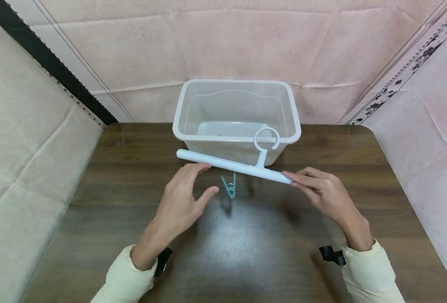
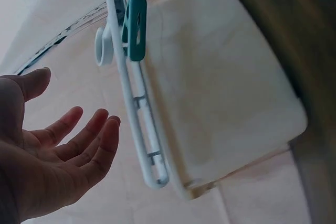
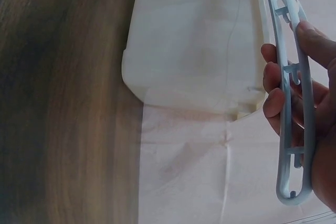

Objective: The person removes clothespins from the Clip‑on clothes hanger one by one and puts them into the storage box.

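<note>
A white hanger bar [image 1: 231, 165] with a ring hook [image 1: 266, 139] is held level above the dark wooden table [image 1: 246, 252], just in front of a clear plastic bin [image 1: 181, 122]. My right hand [image 1: 293, 179] pinches the bar's right end; in the right wrist view the thumb and fingers [image 3: 273, 93] clamp the bar [image 3: 291, 103]. A teal clothespin [image 1: 229, 186] hangs from the middle of the bar. My left hand [image 1: 209, 179] is spread open beside the bar's left part, its fingers [image 2: 94, 129] a little apart from the bar [image 2: 134, 124] and the clothespin [image 2: 135, 27].
The bin stands at the table's far edge against pink cloth walls [image 1: 246, 46]; something small lies on its floor. Padded cloth panels flank the table on the left [image 1: 26, 147] and right [image 1: 428, 139]. The table's bare surface stretches toward me.
</note>
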`<state>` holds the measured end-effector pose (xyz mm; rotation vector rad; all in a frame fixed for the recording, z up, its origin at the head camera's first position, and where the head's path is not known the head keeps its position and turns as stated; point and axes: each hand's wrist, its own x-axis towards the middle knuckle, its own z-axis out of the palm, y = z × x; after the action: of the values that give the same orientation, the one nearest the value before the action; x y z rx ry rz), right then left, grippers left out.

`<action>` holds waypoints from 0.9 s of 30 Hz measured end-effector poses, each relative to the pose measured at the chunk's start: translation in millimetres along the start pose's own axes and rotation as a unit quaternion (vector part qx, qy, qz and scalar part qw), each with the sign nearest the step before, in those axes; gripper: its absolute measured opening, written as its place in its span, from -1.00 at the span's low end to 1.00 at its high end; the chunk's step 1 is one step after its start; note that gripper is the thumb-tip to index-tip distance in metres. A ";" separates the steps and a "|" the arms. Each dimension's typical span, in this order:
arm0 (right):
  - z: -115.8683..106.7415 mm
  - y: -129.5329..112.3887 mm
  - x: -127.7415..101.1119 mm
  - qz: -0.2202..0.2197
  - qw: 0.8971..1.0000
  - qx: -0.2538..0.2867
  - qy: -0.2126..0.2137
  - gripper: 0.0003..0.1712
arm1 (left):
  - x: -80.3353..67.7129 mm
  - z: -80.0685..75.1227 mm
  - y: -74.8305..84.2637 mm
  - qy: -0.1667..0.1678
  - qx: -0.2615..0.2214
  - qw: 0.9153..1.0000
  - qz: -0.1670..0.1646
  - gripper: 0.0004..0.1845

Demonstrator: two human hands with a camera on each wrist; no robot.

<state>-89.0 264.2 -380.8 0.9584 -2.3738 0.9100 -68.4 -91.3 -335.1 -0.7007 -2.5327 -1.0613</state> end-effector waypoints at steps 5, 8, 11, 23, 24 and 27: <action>-0.9 -1.6 -1.2 0.005 1.000 0.003 -0.003 -0.72 | -5.0 10.3 -5.7 -0.009 -0.015 0.999 -0.037 -0.49; -0.4 -1.2 -1.4 0.004 1.000 0.003 -0.001 -0.69 | -7.1 17.4 -11.9 -0.017 -0.026 0.997 -0.067 -0.53; 0.2 -1.3 -0.7 0.002 1.000 0.005 0.002 -0.71 | -9.4 26.2 -19.6 -0.028 -0.021 0.995 -0.092 -0.53; 2.4 -1.5 1.9 -0.006 1.000 0.011 0.009 -0.61 | -9.2 58.0 -34.3 -0.064 -0.064 0.987 -0.132 -0.46; 2.6 -1.4 1.8 -0.006 1.000 0.011 0.009 -0.61 | -9.0 60.2 -34.1 -0.067 -0.075 0.986 -0.135 -0.46; 2.8 -1.1 1.7 -0.006 1.000 0.010 0.007 -0.61 | -7.7 65.1 -32.9 -0.077 -0.124 0.977 -0.155 -0.48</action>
<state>-89.7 260.8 -381.3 0.9701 -2.3491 0.9331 -85.7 -66.3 -401.9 -0.4698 -2.7342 -1.5004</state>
